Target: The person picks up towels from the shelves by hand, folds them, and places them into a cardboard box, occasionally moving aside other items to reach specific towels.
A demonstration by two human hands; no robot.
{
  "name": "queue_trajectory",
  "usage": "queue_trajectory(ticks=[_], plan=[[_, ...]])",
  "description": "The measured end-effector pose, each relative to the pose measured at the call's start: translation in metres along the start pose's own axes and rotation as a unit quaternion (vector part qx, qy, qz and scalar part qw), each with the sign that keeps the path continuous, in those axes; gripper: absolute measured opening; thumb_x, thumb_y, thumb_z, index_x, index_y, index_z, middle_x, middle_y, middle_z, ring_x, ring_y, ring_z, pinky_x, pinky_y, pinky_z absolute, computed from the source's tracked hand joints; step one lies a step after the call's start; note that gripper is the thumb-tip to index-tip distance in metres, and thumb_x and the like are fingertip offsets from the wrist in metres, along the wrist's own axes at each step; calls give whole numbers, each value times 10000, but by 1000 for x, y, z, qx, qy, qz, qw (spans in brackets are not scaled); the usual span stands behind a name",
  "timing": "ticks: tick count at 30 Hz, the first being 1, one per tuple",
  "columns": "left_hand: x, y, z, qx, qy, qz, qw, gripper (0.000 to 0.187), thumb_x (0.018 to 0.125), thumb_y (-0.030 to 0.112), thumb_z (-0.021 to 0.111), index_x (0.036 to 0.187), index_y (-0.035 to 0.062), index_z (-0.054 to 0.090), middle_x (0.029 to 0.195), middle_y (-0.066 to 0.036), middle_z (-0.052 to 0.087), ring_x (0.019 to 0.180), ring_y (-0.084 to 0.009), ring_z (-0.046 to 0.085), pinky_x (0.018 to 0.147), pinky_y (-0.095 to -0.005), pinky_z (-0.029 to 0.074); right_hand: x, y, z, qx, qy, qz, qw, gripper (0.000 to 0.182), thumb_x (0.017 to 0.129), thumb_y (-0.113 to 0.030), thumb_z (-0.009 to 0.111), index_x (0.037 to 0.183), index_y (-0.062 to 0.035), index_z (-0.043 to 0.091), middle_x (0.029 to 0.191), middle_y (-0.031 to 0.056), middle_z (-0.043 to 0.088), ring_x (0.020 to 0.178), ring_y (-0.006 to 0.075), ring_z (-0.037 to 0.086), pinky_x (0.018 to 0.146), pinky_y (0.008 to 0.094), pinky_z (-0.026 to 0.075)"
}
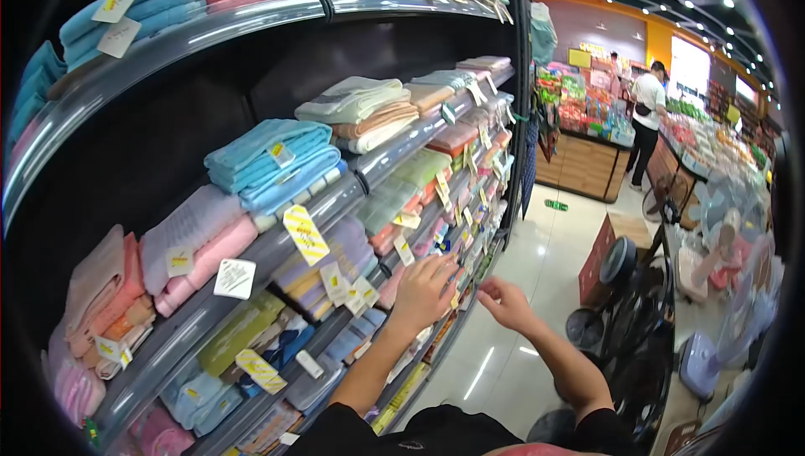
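Note:
My left hand (426,290) is raised in front of the lower shelves of folded towels, its fingers stretched out and slightly bent with nothing in them. To its right, over the aisle, my right hand (506,303) is held up, thumb and fingers loosely bent and apart, also bare. Nearest the left hand are packed towels with white price tags (404,250). Further up the rack lie a stack of blue towels (272,154), a pink towel (210,263) and a pile of cream and brown towels (356,104). A yellow-striped tag (305,235) hangs from the shelf edge.
Grey shelf rails (251,24) curve along the left. Shiny floor tiles (486,372) run down the aisle. On the right are a cardboard box (616,246), black fans and a purple fan base (698,365). A person in a white top (648,95) stands by the far counters.

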State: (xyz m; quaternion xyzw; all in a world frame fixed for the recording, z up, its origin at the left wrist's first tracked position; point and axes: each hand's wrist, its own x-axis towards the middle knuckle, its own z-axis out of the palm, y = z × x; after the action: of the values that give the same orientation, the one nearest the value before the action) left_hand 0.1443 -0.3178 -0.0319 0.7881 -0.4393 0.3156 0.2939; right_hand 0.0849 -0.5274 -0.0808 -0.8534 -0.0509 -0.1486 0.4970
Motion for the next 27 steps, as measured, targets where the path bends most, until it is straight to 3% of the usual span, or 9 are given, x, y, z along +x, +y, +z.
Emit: queue_trajectory(ticks=[2, 6, 9, 12, 14, 16, 19, 20, 27], plan=[[32, -10, 1, 9, 30, -4, 999, 291, 792, 136, 655, 1074, 67, 638, 1184, -97, 598, 1119, -293, 549, 904, -418, 439, 49, -1, -17, -37, 3, -107, 994, 205, 884, -184, 635, 956, 3, 592, 772, 108, 664, 663, 181, 644, 605, 310, 506], [90, -26, -13, 60, 81, 7, 995, 324, 793, 128, 645, 1108, 57, 613, 1225, -105, 568, 1144, -301, 529, 911, -430, 428, 147, -46, -59, -79, 31, -178, 980, 179, 880, -140, 639, 967, 13, 604, 810, 104, 661, 699, 155, 622, 645, 300, 502], [122, -33, -26, 105, 105, -2, 989, 385, 781, 124, 663, 1156, 70, 594, 1219, -125, 570, 1129, -336, 539, 944, -439, 425, 216, -72, -72, -32, 80, -271, 959, 179, 873, -124, 640, 993, 6, 613, 810, 90, 662, 696, 133, 610, 633, 291, 493], [147, -40, -38, 210, 137, -2, 968, 432, 773, 132, 666, 1186, 43, 578, 1272, -136, 534, 1182, -347, 495, 962, -445, 405, 282, -105, -79, -58, 96, -309, 945, 170, 852, -98, 653, 990, -5, 619, 790, 68, 633, 659, 129, 573, 618, 271, 473], [163, -41, -46, 255, 144, -18, 956, 455, 765, 137, 672, 1199, 42, 574, 1274, -137, 533, 1186, -350, 489, 967, -451, 397, 318, -128, -80, -70, 128, -412, 899, 161, 837, -90, 660, 972, -10, 620, 809, 77, 607, 705, 161, 579, 639, 286, 462], [176, -45, -52, 320, 154, -29, 934, 511, 748, 149, 683, 1232, 39, 561, 1287, -144, 522, 1210, -361, 464, 991, -467, 370, 355, -145, -77, -64, 118, -448, 884, 195, 807, -168, 690, 920, -27, 615, 868, 108, 614, 786, 284, 601, 691, 371, 483], [196, -53, -55, 398, 167, -46, 901, 516, 752, 159, 680, 1237, 35, 557, 1302, -150, 509, 1236, -364, 440, 1007, -470, 355, 403, -161, -68, -126, 113, -546, 821, 217, 791, -141, 694, 976, -41, 641, 889, 102, 599, 837, 288, 577, 733, 358, 471], [203, -52, -55, 422, 161, -69, 890, 523, 759, 173, 678, 1244, 26, 550, 1313, -159, 497, 1259, -367, 417, 1024, -479, 339, 406, -169, -70, -161, 70, -542, 822, 212, 784, -160, 687, 958, -43, 657, 911, 95, 616, 918, 299, 574, 783, 392, 476], [235, -68, -45, 536, 156, -124, 820, 523, 778, 201, 673, 1246, 12, 535, 1291, -170, 504, 1235, -367, 430, 1040, -486, 326, 436, -188, -64, -205, 5, -632, 747, 176, 809, -158, 659, 939, -42, 682, 948, 82, 653, 930, 293, 604, 792, 394, 504]])
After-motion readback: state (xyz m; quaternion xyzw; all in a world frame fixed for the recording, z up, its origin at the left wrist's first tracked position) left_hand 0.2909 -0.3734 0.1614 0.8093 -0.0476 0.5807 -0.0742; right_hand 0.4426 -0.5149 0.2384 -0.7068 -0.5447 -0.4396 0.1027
